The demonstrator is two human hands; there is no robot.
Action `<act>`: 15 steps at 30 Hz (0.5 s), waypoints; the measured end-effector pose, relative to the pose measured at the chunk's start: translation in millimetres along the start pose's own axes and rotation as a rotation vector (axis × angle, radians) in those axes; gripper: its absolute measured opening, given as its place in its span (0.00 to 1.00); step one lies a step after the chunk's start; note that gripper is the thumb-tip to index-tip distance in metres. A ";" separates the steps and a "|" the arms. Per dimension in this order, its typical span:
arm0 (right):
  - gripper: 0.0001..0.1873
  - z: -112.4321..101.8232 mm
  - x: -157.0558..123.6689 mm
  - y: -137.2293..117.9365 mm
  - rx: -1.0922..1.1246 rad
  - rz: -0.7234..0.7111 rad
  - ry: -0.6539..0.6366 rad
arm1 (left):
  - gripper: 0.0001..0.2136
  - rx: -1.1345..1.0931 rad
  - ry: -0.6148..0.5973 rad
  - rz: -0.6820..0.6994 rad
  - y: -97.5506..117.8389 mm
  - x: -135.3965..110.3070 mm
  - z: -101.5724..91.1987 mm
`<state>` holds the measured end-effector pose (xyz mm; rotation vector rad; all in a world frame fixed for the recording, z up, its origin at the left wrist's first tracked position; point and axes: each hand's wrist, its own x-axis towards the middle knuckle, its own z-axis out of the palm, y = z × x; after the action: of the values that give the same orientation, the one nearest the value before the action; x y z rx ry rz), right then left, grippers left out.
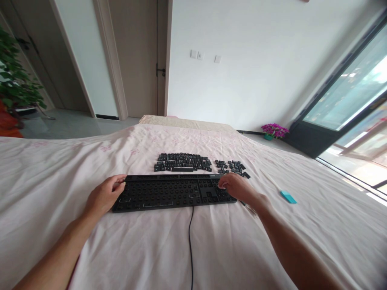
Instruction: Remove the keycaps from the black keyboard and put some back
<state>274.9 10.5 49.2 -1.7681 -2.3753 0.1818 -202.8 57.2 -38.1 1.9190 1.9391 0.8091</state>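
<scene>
A black keyboard (169, 192) with its keycaps removed lies on a bed covered by a pale pink sheet (60, 177). Its cable (191, 241) runs toward me. My left hand (104, 196) grips the keyboard's left end, fingers curled over the corner. My right hand (237, 187) rests on the keyboard's right end, fingers bent down over the number-pad area; whether it holds anything is hidden. Behind the keyboard lie several loose black keycaps (181, 162) in a large group, with a smaller group of keycaps (231, 167) to the right.
A small turquoise object (288, 197) lies on the sheet to the right. Beyond the bed are a wooden door (142, 60), a white wall, a pot of purple flowers (274, 131) on the floor, a glass door at right and a green plant (15, 84) at left.
</scene>
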 end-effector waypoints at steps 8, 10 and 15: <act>0.17 -7.5 -2.8 6.1 -0.213 0.098 -0.035 | 0.18 0.016 0.010 0.008 -0.7 0.2 0.8; 0.17 -4.9 -1.5 2.5 -0.205 0.073 -0.050 | 0.18 0.010 0.010 0.014 -0.8 0.0 0.8; 0.18 -1.4 1.8 -2.8 0.022 -0.036 -0.047 | 0.19 0.000 0.004 0.017 -4.1 1.4 2.5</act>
<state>272.1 11.4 51.3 -1.7285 -2.4258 0.2463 -204.9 59.2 -42.2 1.9377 1.9271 0.8185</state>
